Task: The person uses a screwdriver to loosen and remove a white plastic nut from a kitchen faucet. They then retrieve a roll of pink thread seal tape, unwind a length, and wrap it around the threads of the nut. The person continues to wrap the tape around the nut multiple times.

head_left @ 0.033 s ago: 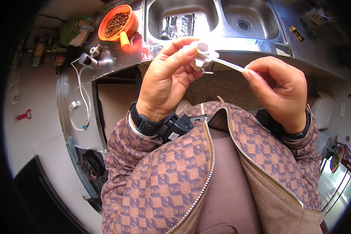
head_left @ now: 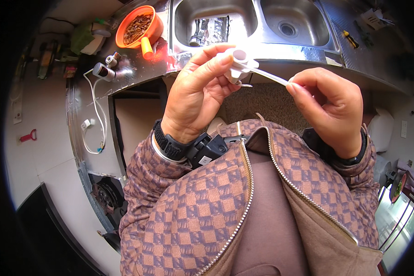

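Note:
In front of the sink, my left hand (head_left: 193,89) is closed on a small white fitting (head_left: 239,56) with a round opening at its top. The fitting's lower part is partly covered by my fingers, and glare washes out its edges. From its side a thin, pale white strip (head_left: 267,76) runs taut to the right. Thumb and forefinger of my right hand (head_left: 329,103) pinch the far end of that strip. A short white end (head_left: 245,85) pokes out below the fitting, beside my left fingertips.
Behind my hands lies a double steel sink (head_left: 257,27); its left basin holds a silvery packet (head_left: 214,30). An orange handled pot (head_left: 156,28) with brown contents stands at the left, near a dark cylinder (head_left: 104,71) and a white cable (head_left: 93,92). A yellow-black screwdriver (head_left: 350,39) lies far right.

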Demonstrator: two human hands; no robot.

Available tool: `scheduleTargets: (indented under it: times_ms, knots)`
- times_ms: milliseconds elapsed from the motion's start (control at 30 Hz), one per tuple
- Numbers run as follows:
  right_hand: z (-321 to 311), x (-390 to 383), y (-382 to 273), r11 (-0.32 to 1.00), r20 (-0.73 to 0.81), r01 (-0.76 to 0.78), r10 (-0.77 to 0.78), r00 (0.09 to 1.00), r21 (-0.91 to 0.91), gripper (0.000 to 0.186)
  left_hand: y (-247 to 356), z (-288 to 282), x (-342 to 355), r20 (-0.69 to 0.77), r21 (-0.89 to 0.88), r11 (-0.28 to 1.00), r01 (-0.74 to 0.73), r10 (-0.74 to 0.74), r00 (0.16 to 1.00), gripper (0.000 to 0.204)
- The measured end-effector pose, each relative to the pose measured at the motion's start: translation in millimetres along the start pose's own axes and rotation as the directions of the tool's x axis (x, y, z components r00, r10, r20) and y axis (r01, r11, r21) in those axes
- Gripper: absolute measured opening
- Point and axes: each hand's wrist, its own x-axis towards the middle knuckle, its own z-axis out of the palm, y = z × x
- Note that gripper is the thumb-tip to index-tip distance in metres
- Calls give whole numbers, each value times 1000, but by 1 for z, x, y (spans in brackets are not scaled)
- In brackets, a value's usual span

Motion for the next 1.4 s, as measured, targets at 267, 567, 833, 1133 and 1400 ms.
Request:
scheduleTargets:
  times_ms: [267, 567, 833, 1133, 1400]
  knots:
    - [-10, 2, 6, 967, 63, 128, -116, 991, -221, 4, -5, 4, 2, 26, -64, 997, 42, -40, 999, 38]
    - [-10, 6, 12, 910, 48, 258, -257, 965, -325, 7, -8, 4, -2, 100, -49, 992, 113, -108, 989, 43]
    - [-5, 10, 8, 886, 64, 362, -360, 931, -288, 10, -6, 6, -10, 203, -71, 979, 193, -175, 963, 44]
    - [-4, 18, 0, 846, 161, 459, -430, 888, -272, 14, -5, 7, -9, 326, -69, 957, 283, -247, 913, 38]
    - [4, 23, 4, 833, 158, 453, -424, 892, -317, 13, -14, 11, -1, 240, -130, 926, 354, -317, 917, 34]
